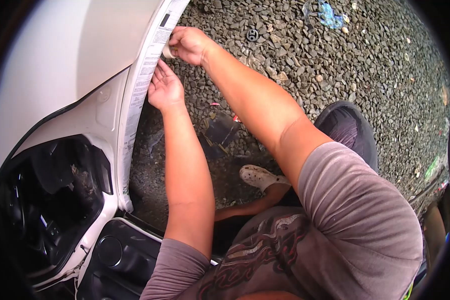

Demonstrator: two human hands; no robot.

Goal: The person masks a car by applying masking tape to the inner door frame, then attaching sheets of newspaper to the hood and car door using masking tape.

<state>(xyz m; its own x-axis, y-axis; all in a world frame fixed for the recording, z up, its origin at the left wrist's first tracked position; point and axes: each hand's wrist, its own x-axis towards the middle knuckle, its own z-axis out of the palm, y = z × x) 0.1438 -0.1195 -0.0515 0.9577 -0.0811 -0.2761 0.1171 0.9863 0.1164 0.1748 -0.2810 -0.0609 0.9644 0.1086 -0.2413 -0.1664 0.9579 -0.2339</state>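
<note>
Grey-brown shirt closest, two bare hands at a papered white edge

Grey-brown cloth fills the lower part of the view: a shirt (345,225) with a swirling dark and reddish print across its front. From its sleeves both bare arms reach up to a long white vehicle panel (45,60), whose edge carries a strip of printed paper (135,95) (newspaper, by the look of the columns).

The right hand (189,46) is the higher of the two, its fingers bent in at the edge and grasping a pale curved piece (167,51), which looks like part of a tape roll. That piece sits between the two hands, right beside the paper. The left hand (166,90) lies just below, palm turned up, fingers loosely extended and not clenched; their tips meet the papered edge, and whether they press on it I cannot tell.

Lower left, a dark opening (50,200) shows in the white bodywork, near a black trim panel (117,260) with a round inset. Grey gravel (385,65) covers the ground, with a pale perforated clog (257,176) below the arms and crumpled blue plastic (330,16) near the top.
</note>
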